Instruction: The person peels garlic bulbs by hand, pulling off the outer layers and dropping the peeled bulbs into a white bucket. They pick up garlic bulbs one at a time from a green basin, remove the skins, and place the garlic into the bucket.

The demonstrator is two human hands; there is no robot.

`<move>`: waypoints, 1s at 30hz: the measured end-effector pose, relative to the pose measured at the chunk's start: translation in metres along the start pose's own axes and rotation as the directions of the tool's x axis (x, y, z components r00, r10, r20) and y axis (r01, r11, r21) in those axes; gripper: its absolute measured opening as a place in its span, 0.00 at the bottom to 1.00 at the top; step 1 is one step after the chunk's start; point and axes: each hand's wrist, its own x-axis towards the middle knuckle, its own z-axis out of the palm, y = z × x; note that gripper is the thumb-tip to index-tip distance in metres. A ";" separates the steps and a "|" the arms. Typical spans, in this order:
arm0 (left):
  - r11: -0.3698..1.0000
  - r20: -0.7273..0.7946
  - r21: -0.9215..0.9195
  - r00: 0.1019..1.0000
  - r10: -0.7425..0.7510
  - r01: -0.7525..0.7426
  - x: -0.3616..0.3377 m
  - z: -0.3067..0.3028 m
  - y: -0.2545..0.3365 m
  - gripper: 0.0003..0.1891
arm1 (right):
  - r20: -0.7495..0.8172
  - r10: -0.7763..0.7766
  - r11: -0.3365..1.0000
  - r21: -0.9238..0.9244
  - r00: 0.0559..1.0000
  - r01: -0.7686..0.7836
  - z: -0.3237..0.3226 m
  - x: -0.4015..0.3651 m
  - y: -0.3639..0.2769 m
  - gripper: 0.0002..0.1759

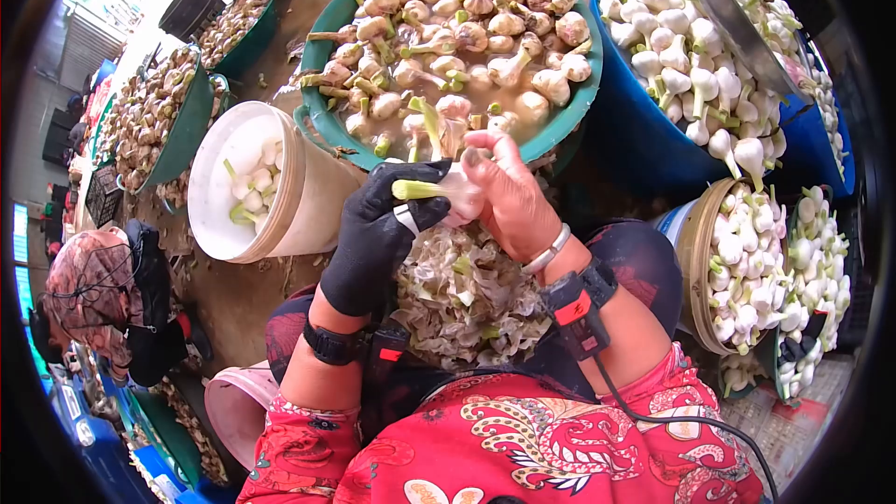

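Observation:
A garlic bulb (462,196) with a short pale-green stem sits between my two hands, above my lap. My left hand (373,233), in a black glove, is closed around the stem side, the stem pointing left past its fingers. My bare right hand (515,194) presses against the bulb's right side, thumb and forefinger pinched together at its top. Whether a bit of skin is caught in that pinch is hard to make out. Just below, a heap of loose papery garlic skins (471,294) lies between my knees.
Ahead stands a green tub (322,47) of unpeeled garlic in murky water. A white bucket (210,182) with a few peeled bulbs is to the left. On the right are a blue tub (621,84) and a bucket (695,243), both full of white bulbs. Another person (98,294) bends at far left.

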 end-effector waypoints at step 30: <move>0.814 -0.165 0.557 0.939 0.302 -0.164 0.003 -0.081 0.006 0.14 | 0.299 -0.051 0.416 -0.861 0.953 0.292 -0.006 -0.005 0.005 0.08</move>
